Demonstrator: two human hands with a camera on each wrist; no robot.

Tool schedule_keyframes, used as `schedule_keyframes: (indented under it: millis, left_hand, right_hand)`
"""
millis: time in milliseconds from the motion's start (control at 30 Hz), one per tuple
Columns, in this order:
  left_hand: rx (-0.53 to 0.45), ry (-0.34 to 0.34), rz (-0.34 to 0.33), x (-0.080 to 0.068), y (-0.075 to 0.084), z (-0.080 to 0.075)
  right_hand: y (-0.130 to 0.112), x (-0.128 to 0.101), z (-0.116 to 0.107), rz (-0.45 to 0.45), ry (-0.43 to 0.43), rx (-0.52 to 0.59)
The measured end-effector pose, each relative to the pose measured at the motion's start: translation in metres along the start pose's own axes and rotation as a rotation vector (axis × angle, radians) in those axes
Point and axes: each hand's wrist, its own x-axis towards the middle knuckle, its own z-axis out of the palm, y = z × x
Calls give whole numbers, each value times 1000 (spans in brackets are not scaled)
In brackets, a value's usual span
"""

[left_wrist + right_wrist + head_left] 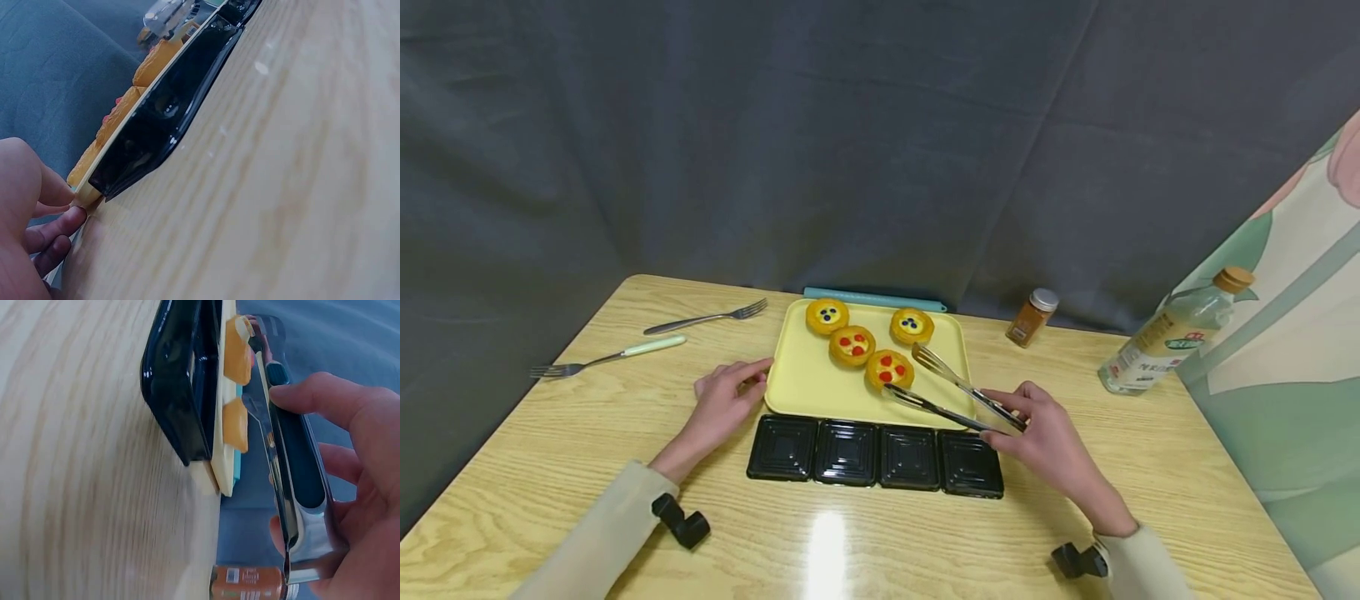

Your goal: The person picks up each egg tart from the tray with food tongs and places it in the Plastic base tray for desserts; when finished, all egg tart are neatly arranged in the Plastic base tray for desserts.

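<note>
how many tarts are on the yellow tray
4. Blueberry tart at the far left, blueberry tart at the far right, red-fruit tart in the middle, red-fruit tart nearest, between the open tongs gripped by the right hand. None looks hidden.

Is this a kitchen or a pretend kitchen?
Probably a pretend one, set up for filming: a light wooden table stands against a grey cloth backdrop. On it are a yellow plastic tray of small fruit tarts and a clear oil bottle.
</note>
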Motion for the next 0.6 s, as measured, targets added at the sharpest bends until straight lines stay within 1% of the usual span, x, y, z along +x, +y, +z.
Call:
schedule_keyframes:
  millis: [267,600]
  left_hand:
    - [-1,0,2,1,0,-1]
    - [-1,-3,4,0,0,-1]
  right_hand:
    - [-6,8,8,-18,-13,-10]
    - [-5,10,12,-32,-18,4]
